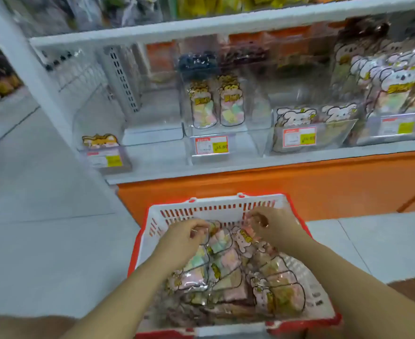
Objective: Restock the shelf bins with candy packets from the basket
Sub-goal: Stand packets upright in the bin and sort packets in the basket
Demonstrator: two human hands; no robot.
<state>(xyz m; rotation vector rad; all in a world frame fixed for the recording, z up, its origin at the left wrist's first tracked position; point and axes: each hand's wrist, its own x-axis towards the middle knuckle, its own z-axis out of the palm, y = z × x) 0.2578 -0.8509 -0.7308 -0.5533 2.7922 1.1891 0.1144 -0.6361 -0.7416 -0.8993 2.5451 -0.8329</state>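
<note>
Pinching candy packets in basket, left hand, right hand, fingers curled, held ends pointing toward shelf

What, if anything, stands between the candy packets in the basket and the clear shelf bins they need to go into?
Nothing visible does. Both the left hand and right hand grip candy packets in the basket, and open space separates it from the shelf bins; only their clear front walls need clearing.

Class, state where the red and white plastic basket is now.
Head view, bottom centre: the red and white plastic basket sits just in front of the orange shelf base, below the clear plastic bins.
</note>
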